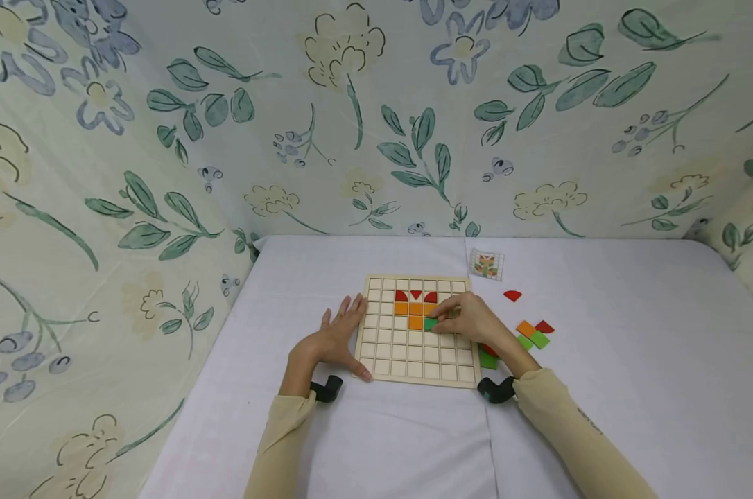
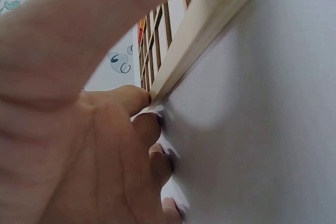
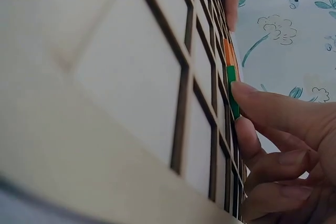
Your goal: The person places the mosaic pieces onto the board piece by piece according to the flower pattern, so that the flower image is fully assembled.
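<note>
Gridded wooden board [image 1: 383, 351] on the white-covered table [image 1: 626, 298], nearer its far edge than the bottom of the view. Left hand [image 1: 331, 341] at the board's left edge: fingers spread wide, thumb out by the near left corner. Right hand [image 1: 471, 321] over the board's right half, thumb and a finger pinching a green square [image 1: 429, 324], narrow grip; can't tell if the square sits flat in its cell. Green square is just right of the lower orange square [image 1: 416, 323]. Above that, an orange row [image 1: 408, 309], its right end partly behind the fingers. Next row toward the far edge: red triangle [image 1: 416, 295] between two red curved pieces. Small pattern card [image 1: 487, 265] past the board's far right corner, near the table's far edge. Loose red piece [image 1: 512, 296] off the board's right edge; mixed orange, red, green pieces [image 1: 540, 339] closer to the table's right edge. More red and green [image 1: 488, 361] beside the board's right edge, partly under the right forearm.
</note>
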`<state>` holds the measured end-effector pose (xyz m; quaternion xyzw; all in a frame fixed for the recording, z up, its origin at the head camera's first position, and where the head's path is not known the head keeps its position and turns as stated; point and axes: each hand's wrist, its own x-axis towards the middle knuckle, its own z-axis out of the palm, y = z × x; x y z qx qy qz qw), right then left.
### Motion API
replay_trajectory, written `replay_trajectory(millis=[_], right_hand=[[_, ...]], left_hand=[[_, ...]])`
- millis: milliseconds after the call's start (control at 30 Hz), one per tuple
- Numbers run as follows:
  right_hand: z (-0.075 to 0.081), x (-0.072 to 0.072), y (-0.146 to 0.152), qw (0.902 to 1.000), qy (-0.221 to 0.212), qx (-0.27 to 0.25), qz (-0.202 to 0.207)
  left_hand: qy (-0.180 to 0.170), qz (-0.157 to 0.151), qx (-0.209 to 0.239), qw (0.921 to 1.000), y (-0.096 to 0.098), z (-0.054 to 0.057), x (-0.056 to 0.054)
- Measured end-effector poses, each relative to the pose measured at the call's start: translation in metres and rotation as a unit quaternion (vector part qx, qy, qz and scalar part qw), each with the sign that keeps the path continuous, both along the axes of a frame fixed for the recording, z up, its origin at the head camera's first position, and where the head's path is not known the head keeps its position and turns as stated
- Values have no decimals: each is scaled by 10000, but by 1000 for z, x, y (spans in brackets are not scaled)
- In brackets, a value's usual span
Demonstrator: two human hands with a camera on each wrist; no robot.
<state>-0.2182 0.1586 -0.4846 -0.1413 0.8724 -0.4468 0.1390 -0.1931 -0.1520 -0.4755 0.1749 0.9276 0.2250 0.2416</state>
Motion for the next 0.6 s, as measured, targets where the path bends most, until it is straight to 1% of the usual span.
replay_trajectory(millis=[100,300,467,600], right_hand=[[0,0,-1,9999,122,73,54],[-1,0,-2,9997,229,95,-9],[-1,1,-3,9997,247,28,-36],[1,3,0,9998,156,-11,-91]], left_hand=[[4,-12,-28,10000,0,0,0],[3,-20,-61,10000,0,0,-1],[7,-21,-55,10000,0,-1,-1],[-2,-16,-32,10000,0,-1,0]])
